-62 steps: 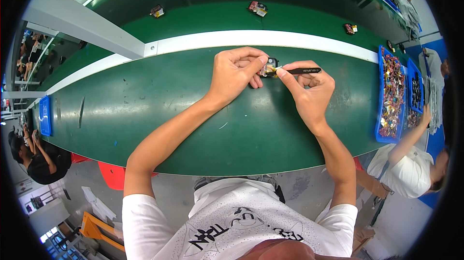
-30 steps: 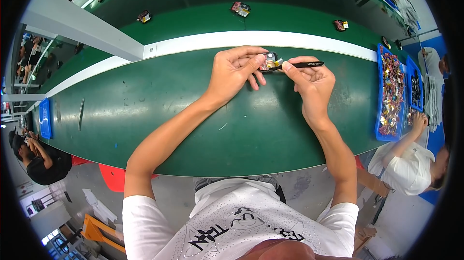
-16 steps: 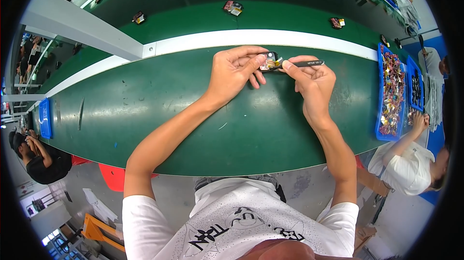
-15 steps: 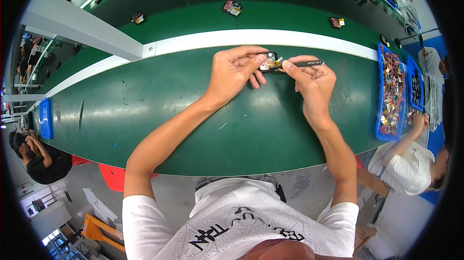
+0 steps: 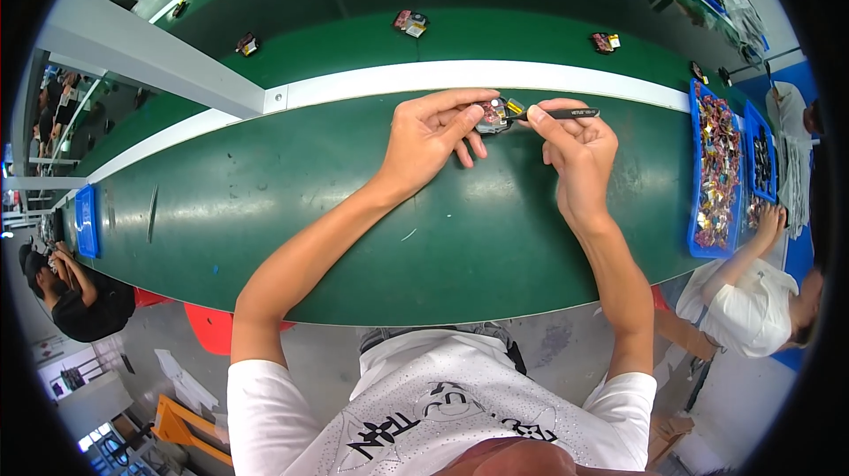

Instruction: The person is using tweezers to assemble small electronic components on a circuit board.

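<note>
My left hand (image 5: pixel 423 142) pinches a small black-cased electronic device (image 5: pixel 491 120) between thumb and fingers, above the far part of the green table (image 5: pixel 371 255). The device's inside shows a circuit board, with a small yellow part (image 5: pixel 516 107) at its right side. In my right hand (image 5: pixel 579 158) is a pair of black tweezers (image 5: pixel 579 114), gripped between thumb and fingers. Their tips point left and reach the device's right edge, by the yellow part. Whether the tips grasp that part is too small to tell.
Beyond a white rail (image 5: pixel 380 76), a green belt (image 5: pixel 327 38) carries several similar devices (image 5: pixel 411 23). A blue tray (image 5: pixel 695 237) of small parts stands at the right, near a co-worker in white (image 5: pixel 747 304). Another blue tray (image 5: pixel 86 220) and thin metal tweezers (image 5: pixel 153 211) lie left.
The devices on the belt have shifted left. In my left hand the device has tilted, and the yellow part now stands out at its upper right. Both hands keep their grips.
</note>
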{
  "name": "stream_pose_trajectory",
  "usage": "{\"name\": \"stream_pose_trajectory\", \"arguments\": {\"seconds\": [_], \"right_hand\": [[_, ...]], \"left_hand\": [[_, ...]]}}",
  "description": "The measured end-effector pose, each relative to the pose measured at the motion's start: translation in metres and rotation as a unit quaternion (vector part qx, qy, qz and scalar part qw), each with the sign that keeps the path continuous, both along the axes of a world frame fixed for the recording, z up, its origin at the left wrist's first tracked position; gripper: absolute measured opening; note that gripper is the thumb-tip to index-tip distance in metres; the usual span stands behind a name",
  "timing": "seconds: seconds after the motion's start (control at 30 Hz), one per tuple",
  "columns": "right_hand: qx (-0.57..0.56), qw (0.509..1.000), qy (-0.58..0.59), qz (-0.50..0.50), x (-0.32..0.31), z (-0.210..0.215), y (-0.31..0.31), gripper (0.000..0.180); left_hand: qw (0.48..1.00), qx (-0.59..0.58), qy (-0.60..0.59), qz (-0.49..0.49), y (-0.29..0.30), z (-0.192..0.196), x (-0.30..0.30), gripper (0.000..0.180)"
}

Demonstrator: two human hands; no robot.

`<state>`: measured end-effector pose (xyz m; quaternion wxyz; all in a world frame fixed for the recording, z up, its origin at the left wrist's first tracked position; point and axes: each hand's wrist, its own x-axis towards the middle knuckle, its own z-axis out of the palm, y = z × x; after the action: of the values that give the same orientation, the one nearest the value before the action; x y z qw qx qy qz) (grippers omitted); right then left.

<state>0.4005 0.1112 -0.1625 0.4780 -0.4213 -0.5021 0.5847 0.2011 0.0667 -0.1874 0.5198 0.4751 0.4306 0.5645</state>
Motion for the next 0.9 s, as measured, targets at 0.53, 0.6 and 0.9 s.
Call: {"name": "stream_pose_trajectory", "arguments": {"seconds": [0.53,0.6,0.9], "right_hand": [[0.179,0.983,-0.047,0.001,0.003,-0.009,0.001,0.015],[0.232,0.971,-0.059,-0.014,0.002,-0.012,0.002,0.014],[0.229,0.970,-0.075,-0.035,0.008,-0.012,0.003,0.010]], "left_hand": [[0.999,0.007,-0.032,0.009,0.005,-0.003,0.002,0.027],[0.999,0.006,-0.037,0.008,0.006,-0.003,0.002,0.027],[0.999,0.007,-0.035,0.000,0.006,-0.007,0.007,0.027]]}}
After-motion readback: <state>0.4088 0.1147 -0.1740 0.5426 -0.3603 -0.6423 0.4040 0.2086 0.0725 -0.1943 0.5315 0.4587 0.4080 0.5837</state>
